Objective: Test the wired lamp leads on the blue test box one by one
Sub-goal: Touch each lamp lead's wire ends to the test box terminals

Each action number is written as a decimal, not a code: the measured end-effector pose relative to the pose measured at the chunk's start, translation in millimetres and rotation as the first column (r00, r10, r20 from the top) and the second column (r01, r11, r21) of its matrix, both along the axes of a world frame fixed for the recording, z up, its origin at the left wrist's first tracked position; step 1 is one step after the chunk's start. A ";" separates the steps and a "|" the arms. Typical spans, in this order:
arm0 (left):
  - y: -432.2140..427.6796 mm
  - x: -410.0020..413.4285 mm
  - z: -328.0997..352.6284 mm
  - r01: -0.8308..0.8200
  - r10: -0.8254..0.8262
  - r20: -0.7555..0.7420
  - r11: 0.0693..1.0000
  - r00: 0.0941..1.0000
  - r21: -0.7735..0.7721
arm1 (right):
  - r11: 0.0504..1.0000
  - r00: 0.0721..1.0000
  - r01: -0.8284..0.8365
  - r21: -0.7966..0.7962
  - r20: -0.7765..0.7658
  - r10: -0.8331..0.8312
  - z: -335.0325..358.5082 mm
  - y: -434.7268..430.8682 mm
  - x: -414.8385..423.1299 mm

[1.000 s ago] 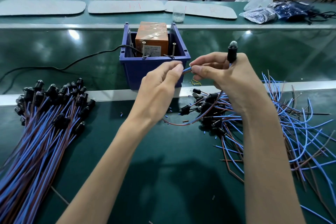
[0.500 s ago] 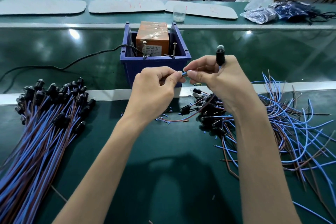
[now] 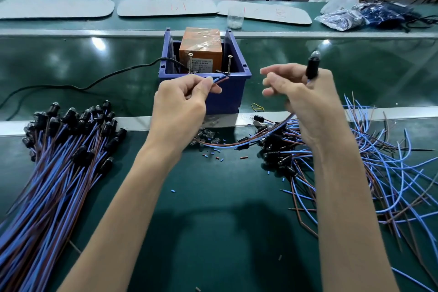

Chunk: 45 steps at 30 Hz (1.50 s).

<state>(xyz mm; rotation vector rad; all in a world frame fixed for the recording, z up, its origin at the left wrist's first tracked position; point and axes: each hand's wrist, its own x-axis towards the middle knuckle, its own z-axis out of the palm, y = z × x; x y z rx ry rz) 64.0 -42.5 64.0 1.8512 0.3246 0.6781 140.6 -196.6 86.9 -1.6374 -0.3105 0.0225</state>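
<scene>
Left hand (image 3: 180, 104) fingers (image 3: 206, 82) pinch wire ends (image 3: 221, 79) at test box (image 3: 231, 99); right hand (image 3: 308, 102) clasps lamp (image 3: 312, 67)

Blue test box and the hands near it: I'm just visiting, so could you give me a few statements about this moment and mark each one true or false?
1. The left hand pinches blue and brown wire ends at the front rim of the blue test box. True.
2. The right hand holds nothing. False: it holds a black lamp holder, bulb pointing up.
3. An orange unit sits inside the box. True.
4. The neat bundle of leads lies on the person's right. False: it lies on the left, and a loose tangle lies on the right.
</scene>
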 end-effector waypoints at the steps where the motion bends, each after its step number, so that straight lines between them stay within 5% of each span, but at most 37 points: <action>1: 0.7 -0.4 0.3 0.022 -0.022 0.004 1.000 1.000 -0.003 | 0.999 0.999 -0.029 0.018 -0.022 0.029 0.8 -2.4 0.8; 9: -8.3 -3.6 1.6 0.240 -0.234 -0.079 0.968 0.969 0.076 | 0.949 0.950 -0.310 -0.051 -0.031 0.309 -3.0 5.3 -9.8; 24: -10.5 -3.7 2.9 0.134 -0.120 -0.093 0.978 0.988 0.160 | 0.976 0.990 -0.140 -0.165 -0.033 0.137 -10.4 15.1 -4.7; 28: 0.6 -6.2 7.8 0.024 -0.022 -0.030 0.997 0.999 0.070 | 0.990 0.999 0.026 -0.140 -0.043 -0.033 -7.6 1.4 3.3; 36: -3.9 -4.6 10.0 0.010 -0.010 -0.008 1.000 1.000 -0.003 | 0.870 0.938 -0.344 -0.352 -0.104 0.329 -8.3 1.6 -5.1; 40: -6.5 -4.4 11.8 0.039 -0.043 -0.034 0.994 0.998 -0.104 | 0.849 0.892 -0.451 -0.275 -0.112 0.437 -8.9 -0.5 -5.0; 45: -13.0 -0.4 11.7 0.106 -0.115 -0.009 0.943 0.993 -0.315 | 0.943 0.944 -0.328 -0.057 -0.043 0.326 -2.1 1.2 -7.1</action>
